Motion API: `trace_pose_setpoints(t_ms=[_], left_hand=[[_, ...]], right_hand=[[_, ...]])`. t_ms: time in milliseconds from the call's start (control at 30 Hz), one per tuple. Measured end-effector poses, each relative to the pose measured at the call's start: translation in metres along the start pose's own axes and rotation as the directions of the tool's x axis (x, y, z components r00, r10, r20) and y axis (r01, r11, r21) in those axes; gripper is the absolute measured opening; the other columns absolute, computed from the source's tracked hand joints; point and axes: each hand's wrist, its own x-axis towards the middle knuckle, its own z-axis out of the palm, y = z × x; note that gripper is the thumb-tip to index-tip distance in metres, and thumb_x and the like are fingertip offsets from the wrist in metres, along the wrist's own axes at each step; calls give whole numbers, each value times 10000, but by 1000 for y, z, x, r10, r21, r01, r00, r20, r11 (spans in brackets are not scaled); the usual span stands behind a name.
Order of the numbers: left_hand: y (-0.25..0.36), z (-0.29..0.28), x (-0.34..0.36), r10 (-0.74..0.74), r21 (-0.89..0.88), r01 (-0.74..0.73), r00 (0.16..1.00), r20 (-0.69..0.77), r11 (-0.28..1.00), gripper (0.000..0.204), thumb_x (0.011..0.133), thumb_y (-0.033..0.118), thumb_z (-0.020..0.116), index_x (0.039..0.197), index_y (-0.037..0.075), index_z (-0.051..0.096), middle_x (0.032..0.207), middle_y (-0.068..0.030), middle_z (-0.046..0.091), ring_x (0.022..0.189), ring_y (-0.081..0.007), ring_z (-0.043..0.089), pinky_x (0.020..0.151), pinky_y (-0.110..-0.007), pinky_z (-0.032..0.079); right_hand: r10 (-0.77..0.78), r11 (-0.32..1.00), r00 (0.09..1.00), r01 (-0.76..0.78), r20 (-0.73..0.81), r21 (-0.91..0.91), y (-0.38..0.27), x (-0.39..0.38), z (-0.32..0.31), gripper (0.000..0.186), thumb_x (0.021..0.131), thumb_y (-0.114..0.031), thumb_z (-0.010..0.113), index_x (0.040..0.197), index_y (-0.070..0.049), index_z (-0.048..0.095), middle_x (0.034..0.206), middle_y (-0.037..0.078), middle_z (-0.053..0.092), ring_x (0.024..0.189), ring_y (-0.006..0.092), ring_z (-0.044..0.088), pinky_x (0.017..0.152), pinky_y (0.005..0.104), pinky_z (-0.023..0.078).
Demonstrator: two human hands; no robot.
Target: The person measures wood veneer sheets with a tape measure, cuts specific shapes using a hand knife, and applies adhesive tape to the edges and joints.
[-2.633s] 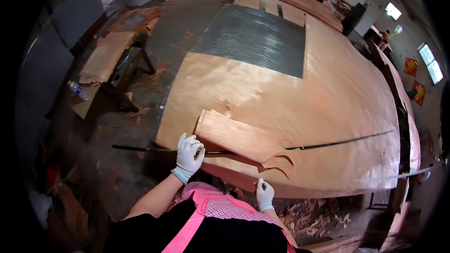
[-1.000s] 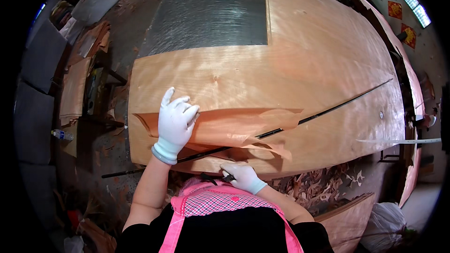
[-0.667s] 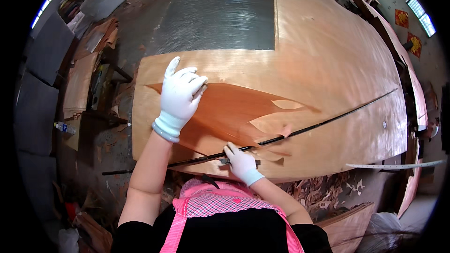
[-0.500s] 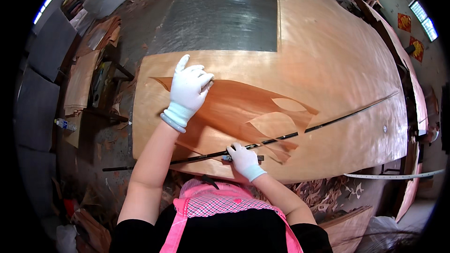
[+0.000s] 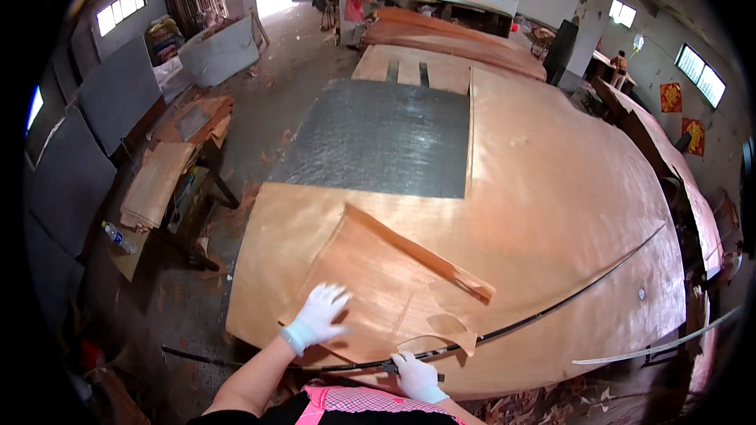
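A thin sheet of reddish-brown wood veneer (image 5: 378, 267) lies on a larger tan sheet (image 5: 567, 212), its far right edge curled up. Leaf-shaped gaps or flaps show near its lower right corner. My left hand (image 5: 319, 316), in a white glove, is over the veneer's left part with fingers spread, slightly blurred, holding nothing. Across the near side runs a long thin black strip (image 5: 543, 314), bending up toward the right. My gloved right hand (image 5: 417, 378) is closed at this strip, around a short dark tool (image 5: 390, 366) mostly hidden by the fingers.
A dark grey panel (image 5: 386, 138) lies on the far left of the stack. Left stands a low bench with veneer sheets (image 5: 157, 181) and a plastic bottle (image 5: 118, 236). A pale curved strip (image 5: 661, 348) juts out at right. Another person (image 5: 362, 0) stands at the back.
My view has tilted up. My left hand has come down from a raised, pointing pose to the veneer. The veneer now lies differently, its far edge curled. My right hand stays at the strip.
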Motion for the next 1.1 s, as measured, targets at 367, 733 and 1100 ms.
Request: trace_pose_setpoints(t_ms=[367,733,1100], left_hand=[[1,34,-67,16,222,-48,989,144,974,408,725,288,725,1115,192,651,1274,-126,582,1261,-320,491,1125,-533,293],[-11,-63,72,12,147,63,890,-456,987,261,751,43,646,1005,91,684,917,-123,648,1010,-293,618,1109,-555,326],[52,-247,116,396,516,90,533,-748,852,310,717,5,670,995,126,735,893,15,684,1024,-218,641,1176,-478,238]], right_hand=[[-5,998,997,10,76,-61,6,-12,-13,414,831,-187,621,1242,-177,576,1181,62,600,784,310,686,642,445,562],[-49,996,990,58,131,-66,10,-11,-14,400,826,-170,623,1222,-158,570,1153,93,608,815,319,680,650,441,550],[-57,993,983,38,-174,-111,70,123,-70,419,797,-101,654,1208,-127,579,1203,112,593,903,354,655,742,438,548]])
